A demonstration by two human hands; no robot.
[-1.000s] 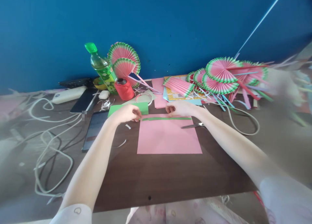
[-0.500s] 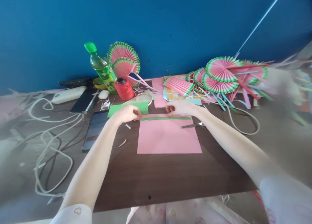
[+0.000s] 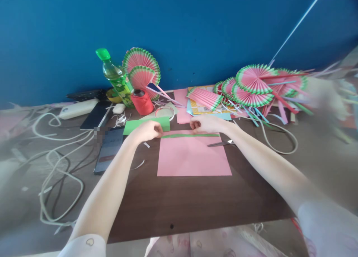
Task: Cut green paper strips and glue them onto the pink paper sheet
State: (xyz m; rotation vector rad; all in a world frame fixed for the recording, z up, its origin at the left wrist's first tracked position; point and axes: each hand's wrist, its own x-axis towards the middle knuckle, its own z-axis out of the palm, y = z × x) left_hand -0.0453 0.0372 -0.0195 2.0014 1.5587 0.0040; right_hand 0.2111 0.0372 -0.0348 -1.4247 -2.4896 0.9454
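Note:
A pink paper sheet point(image 3: 194, 156) lies flat on the dark table, with a thin green paper strip point(image 3: 205, 135) along its far edge. At the strip's left end, my left hand point(image 3: 149, 131) is closed, thumb and fingertips pinched together on it. My right hand point(image 3: 203, 123) is closed too, its curled fingertips on the strip near the middle of the sheet's far edge. Scissors point(image 3: 218, 143) rest on the sheet's right side, their handles hidden under my right forearm. A green paper sheet point(image 3: 132, 126) lies partly behind my left hand.
A green-capped bottle point(image 3: 113, 72), a red wrapped can point(image 3: 142, 102) and pleated paper fans point(image 3: 142, 63) stand at the back left. More pleated fans point(image 3: 255, 80) are heaped at the back right. A tablet point(image 3: 109, 152), a phone point(image 3: 95, 115) and white cables point(image 3: 63, 171) lie left.
Hardly anything differs. Both hands stay at the sheet's far edge, and the strip's left end sits slightly closer to my left fingertips.

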